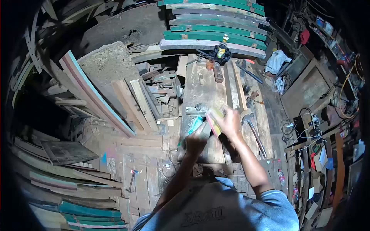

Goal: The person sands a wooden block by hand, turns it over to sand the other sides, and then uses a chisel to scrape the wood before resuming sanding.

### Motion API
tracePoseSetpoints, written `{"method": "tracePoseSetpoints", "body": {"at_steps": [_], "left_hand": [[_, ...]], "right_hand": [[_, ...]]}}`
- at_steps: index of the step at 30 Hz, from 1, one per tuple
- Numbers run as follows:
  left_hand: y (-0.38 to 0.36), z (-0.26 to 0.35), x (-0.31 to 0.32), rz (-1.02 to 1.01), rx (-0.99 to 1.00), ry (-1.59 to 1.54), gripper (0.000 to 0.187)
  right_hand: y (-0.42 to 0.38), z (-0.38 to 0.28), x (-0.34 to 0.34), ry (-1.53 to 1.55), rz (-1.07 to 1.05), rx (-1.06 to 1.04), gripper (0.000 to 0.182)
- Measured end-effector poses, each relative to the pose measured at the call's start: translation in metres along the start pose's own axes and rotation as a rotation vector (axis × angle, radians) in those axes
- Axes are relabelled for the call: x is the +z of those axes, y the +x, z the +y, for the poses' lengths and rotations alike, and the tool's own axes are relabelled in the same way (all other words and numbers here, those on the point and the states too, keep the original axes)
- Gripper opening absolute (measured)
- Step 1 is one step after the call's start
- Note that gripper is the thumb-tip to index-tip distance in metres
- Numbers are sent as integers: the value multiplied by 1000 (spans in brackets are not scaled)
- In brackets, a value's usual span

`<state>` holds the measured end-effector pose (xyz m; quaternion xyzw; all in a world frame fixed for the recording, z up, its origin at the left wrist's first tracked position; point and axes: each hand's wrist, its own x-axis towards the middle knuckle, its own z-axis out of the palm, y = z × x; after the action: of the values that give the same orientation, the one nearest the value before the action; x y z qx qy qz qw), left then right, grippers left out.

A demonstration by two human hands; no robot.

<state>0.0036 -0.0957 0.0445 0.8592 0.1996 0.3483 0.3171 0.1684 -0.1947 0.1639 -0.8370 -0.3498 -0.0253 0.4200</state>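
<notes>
Cluttered workshop space surrounds a long wooden workbench [204, 92] seen from above. At its near end lies a small block [213, 120] with pale and pinkish faces. The right hand [230, 124] is clasped over the block's far side, arm stretched forward and slightly bent at the elbow. The left hand [195, 139] is curled round a teal-edged piece [195, 125] just beside the block, forearm running straight up from the body. Further along the bench stand a bottle [221, 48] and a jar [209, 64]. A hammer [252, 129] lies to the right, and green curved planks [216, 23] are stacked beyond.
</notes>
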Motion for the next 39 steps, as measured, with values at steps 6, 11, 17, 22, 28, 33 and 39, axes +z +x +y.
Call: {"method": "tracePoseSetpoints", "body": {"at_steps": [6,11,17,22,28,33,39], "left_hand": [[-2,5,-14,-152,-81,-21,36],[14,35,-15,57,-30,-70,26],[12,30,-16,58,-76,1,25],[13,37,-19,106,-76,-39,25],[10,49,-7,109,-119,1,42],[8,41,-3,121,-91,5,30],[7,33,-20,181,-356,-253,33]], "right_hand": [[-18,0,2,63,-157,-216,48],[16,34,10,47,77,-83,49],[9,3,-6,-1,-90,-117,48],[-14,-14,-6,-40,-251,-316,48],[28,9,-13,24,-63,-141,43],[-3,31,8,43,-172,-229,52],[43,69,-67,281,373,-43,41]]}}
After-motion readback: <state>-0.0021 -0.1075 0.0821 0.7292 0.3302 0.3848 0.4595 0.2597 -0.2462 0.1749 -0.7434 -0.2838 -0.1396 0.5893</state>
